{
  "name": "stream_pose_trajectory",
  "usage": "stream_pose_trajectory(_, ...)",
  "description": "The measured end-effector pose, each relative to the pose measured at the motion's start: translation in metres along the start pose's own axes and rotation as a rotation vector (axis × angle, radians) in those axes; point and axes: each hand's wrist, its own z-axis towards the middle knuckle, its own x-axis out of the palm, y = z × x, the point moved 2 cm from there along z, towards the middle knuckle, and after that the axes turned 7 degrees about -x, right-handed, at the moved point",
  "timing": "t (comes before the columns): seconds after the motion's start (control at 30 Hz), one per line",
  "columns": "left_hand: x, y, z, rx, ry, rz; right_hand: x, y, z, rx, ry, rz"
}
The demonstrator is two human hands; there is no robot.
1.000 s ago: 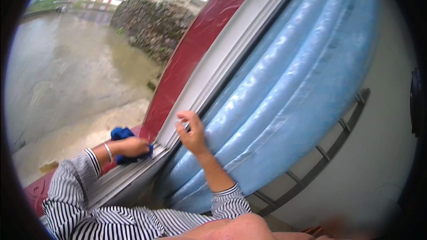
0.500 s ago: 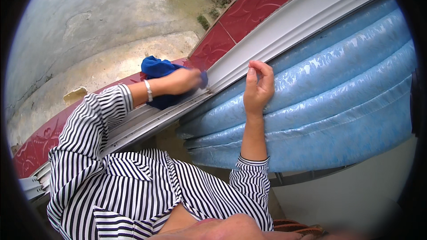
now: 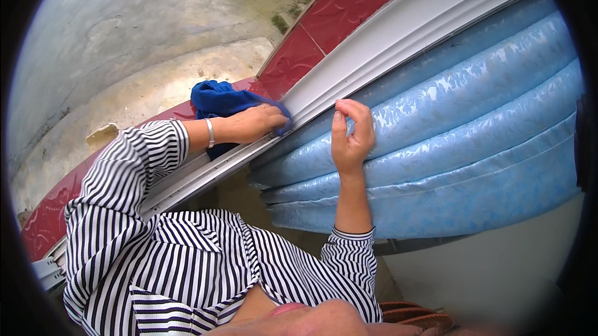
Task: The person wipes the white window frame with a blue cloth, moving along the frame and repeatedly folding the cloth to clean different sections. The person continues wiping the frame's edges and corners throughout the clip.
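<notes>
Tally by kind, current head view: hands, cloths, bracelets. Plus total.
Hands: 2 (left hand, right hand)
Cloths: 1 (blue cloth, under the left hand)
Bracelets: 1 (pale bracelet, on the left wrist)
Total: 4
</notes>
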Motion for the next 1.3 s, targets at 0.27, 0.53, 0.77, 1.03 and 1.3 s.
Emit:
stream_pose_trajectory(0.27, -0.005, -0.010, -0.001, 0.010, 0.216, 0.147, 0.001, 0.001, -0.008, 0.046, 0.002, -0.022)
stream_pose_trajectory(0.53, 0.005, -0.012, -0.006, 0.012, 0.096, 0.247, 0.008, 0.004, -0.012, 0.062, 0.027, 0.002)
stream_pose_trajectory(0.77, -0.003, -0.026, 0.000, -0.001, -0.038, 0.151, 0.010, 0.008, -0.022, 0.088, 0.019, -0.009)
stream_pose_trajectory(1.03, -0.009, -0.033, 0.007, -0.115, 0.038, 0.304, 0.009, -0.004, -0.023, 0.105, 0.000, -0.003)
stream_pose_trajectory(1.3, 0.002, -0.023, 0.019, -0.140, 0.112, 0.250, 0.007, -0.017, -0.045, 0.196, 0.022, 0.084)
